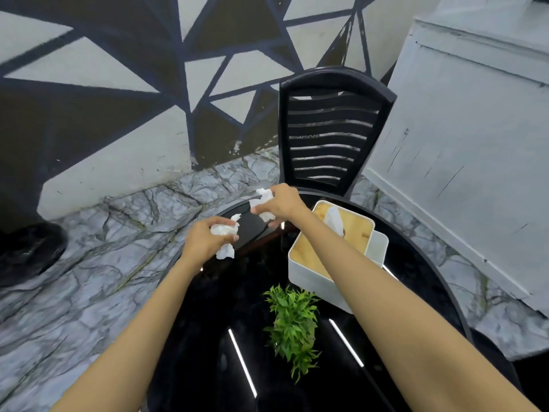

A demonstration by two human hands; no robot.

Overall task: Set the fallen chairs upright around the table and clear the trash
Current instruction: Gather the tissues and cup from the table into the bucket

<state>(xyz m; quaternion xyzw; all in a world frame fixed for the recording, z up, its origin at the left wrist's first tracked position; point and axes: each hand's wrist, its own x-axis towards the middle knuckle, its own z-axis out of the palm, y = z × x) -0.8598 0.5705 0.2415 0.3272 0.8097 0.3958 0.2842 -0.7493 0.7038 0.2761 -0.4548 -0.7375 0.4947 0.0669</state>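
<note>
A round black glossy table [421, 263] fills the lower middle of the view. My left hand [205, 237] is closed on a crumpled white tissue [224, 233] above the table's far left edge. My right hand [280, 203] grips a second crumpled white tissue [263, 200] a little farther back. A black slatted chair [329, 129] stands upright at the far side of the table, its back rising above the rim.
A white tissue box [315, 275] with a wooden lid sits on the table under my right forearm, a sheet sticking out. A small green plant [294, 325] stands in front of it. A grey cabinet [463, 138] is at the right. A painted wall runs behind, above the marble floor [98, 263].
</note>
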